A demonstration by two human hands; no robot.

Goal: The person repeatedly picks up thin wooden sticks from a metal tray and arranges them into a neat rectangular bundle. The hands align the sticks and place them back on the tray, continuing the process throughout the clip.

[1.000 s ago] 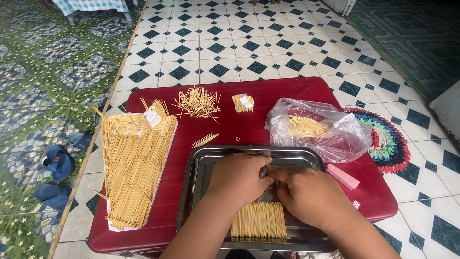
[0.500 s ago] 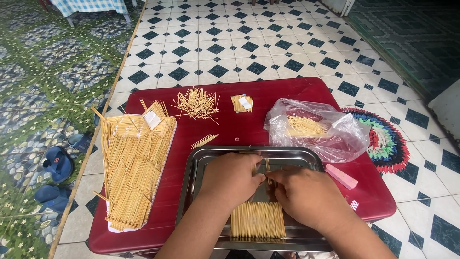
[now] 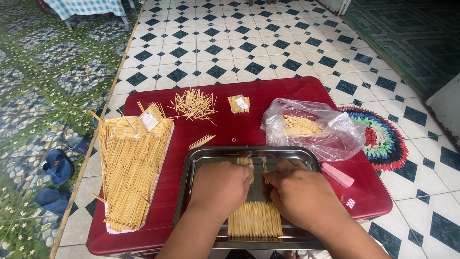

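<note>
Head view: left hand (image 3: 221, 186) and right hand (image 3: 299, 193) both palm-down inside the steel tray (image 3: 191, 169), fingers curled over loose sticks (image 3: 247, 165); pinch itself hidden, cannot tell. Neat stick row (image 3: 255, 219) at 6 o'clock, against the tray's near rim. Big stick pile (image 3: 129, 165) at 9 o'clock, plastic bag (image 3: 314, 127) at 1 o'clock; bare red table (image 3: 249, 129) between them.

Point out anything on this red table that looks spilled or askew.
A loose scatter of sticks lies fanned in all directions near the table's far edge, unlike the aligned row in the metal tray. A few stray sticks lie slanted just beyond the tray.
</note>
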